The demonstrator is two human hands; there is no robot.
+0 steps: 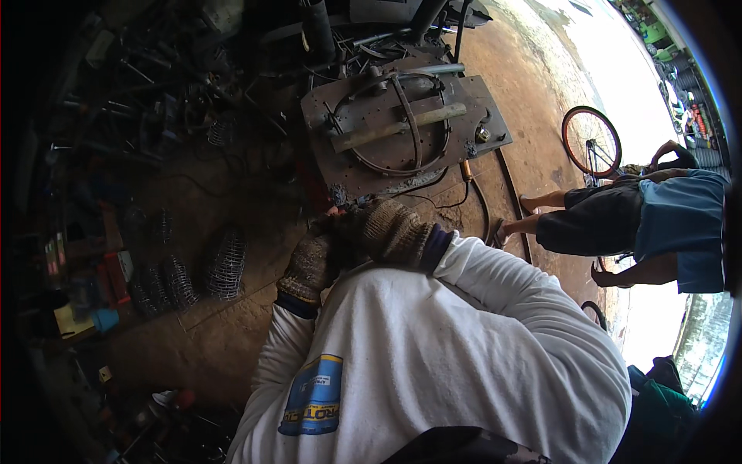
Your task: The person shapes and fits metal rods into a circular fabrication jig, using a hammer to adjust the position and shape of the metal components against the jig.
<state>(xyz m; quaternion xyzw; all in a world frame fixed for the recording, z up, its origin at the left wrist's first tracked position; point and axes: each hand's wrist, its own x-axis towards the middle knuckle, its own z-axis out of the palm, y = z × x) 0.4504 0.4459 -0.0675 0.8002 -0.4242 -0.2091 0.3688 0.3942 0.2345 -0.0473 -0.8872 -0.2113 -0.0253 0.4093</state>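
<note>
Both my hands wear brown knitted gloves with dark cuffs and meet in front of my chest, by the near left corner of a steel worktable (479, 116). My right hand (386, 230) is curled, its knuckles turned up and its fingertips out of sight. Lower and to the left, my left hand (308, 267) is bent inward against it, its fingers in deep shadow. Whatever the two hands grip between them is too dark to make out. On the table lie a round metal hoop (444, 143) with a curved crossbar and a long flat bar (363, 139).
Several wire coils (226, 267) stand on the brown floor at left, near dark shelving and scattered metal parts. A cable with an orange-brown handle (466, 172) hangs off the table's near edge. At right are a person in blue (680, 220) and a bicycle wheel (591, 141).
</note>
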